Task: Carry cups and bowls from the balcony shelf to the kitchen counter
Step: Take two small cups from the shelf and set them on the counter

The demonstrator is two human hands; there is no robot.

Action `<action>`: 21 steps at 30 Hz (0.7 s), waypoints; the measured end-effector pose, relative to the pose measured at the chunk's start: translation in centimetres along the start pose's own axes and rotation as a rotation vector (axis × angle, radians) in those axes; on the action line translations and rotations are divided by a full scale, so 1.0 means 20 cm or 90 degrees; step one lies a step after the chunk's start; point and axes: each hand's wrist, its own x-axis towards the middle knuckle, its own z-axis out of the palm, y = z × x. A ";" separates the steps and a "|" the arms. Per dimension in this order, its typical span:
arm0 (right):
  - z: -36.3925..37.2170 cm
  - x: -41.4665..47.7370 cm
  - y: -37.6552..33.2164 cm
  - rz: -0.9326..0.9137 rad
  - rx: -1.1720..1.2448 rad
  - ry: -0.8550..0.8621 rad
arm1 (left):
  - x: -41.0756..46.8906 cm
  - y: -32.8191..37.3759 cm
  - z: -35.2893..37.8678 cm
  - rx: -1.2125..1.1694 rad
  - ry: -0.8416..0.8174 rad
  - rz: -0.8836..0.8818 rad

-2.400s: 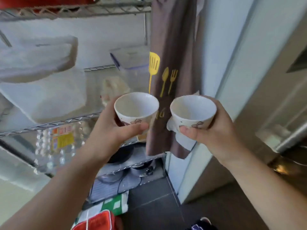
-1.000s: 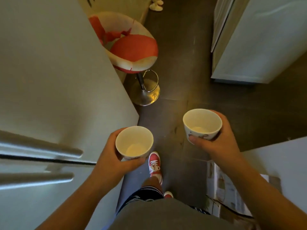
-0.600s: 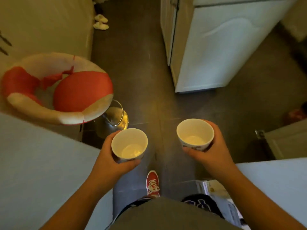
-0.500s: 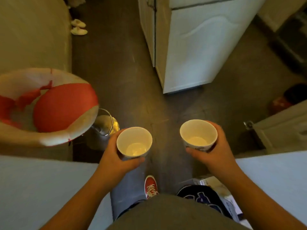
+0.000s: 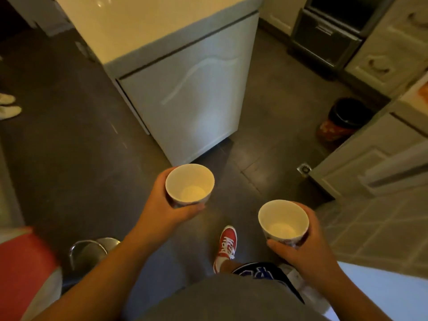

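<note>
Below, two small white ceramic cups with a faint printed pattern near the base are carried upright over a dark tiled floor (image 5: 69, 147), one in each hand. The left hand (image 5: 162, 212) is wrapped around the left cup (image 5: 190, 184), thumb across its near side and the other fingers hidden behind the far wall, so the grip is closed on it; the cup's round mouth faces up and its inside looks empty. The right hand (image 5: 308, 249) is clamped on the right cup (image 5: 283, 221) in the same way, thumb lying along the near lower edge, and this cup sits lower in the view and nearer the body than the left one. The two cups are well apart and do not touch. Just beyond the left cup stands a white cabinet with a curved moulding on its door (image 5: 196, 100), topped by a pale glossy counter (image 5: 143, 22). At right are cream cabinet fronts with drawer pulls (image 5: 379, 54), and near them on the floor a dark round bin with a red patterned base (image 5: 342, 121). Between the forearms a red lace-up sneaker (image 5: 227, 246) is planted on the floor. At lower left is a red and white stool seat (image 5: 23, 269) with a chrome footring (image 5: 88, 251) beside it.
</note>
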 end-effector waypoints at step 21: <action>-0.04 1.78 -0.39 -0.001 -0.040 0.159 | 1.79 0.38 0.07 0.058 -0.175 0.032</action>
